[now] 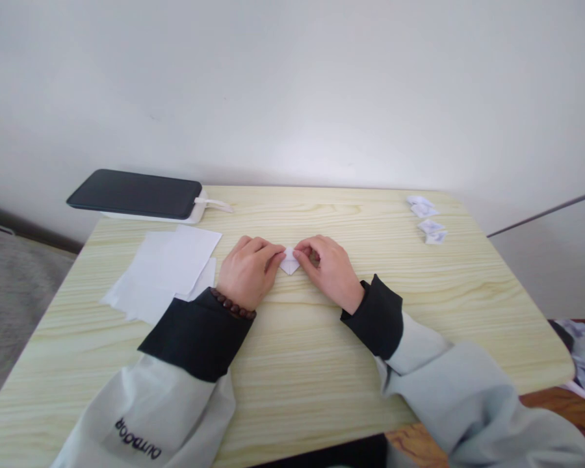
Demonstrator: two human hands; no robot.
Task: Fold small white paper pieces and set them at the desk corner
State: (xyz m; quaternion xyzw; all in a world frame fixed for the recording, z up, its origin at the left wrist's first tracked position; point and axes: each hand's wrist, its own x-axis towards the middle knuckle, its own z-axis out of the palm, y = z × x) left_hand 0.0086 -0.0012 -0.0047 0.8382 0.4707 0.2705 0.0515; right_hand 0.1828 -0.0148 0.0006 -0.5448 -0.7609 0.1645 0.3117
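Note:
A small piece of folded white paper (289, 262) is held between my hands over the middle of the table, its lower end narrowing to a point. My left hand (251, 270) pinches its left edge between thumb and forefinger. On the other side, my right hand (329, 270) grips the right edge the same way. Fingertips cover both upper corners of the paper. To the left of my left hand lies a loose pile of white paper sheets (168, 263), partly hidden by my sleeve.
A dark phone (136, 193) rests on a white block at the table's back left, with a white cable (217, 205) plugged in. Several small folded paper pieces (431, 226) sit at the back right. A white wall (292, 91) rises behind the wood-grain table (316, 390).

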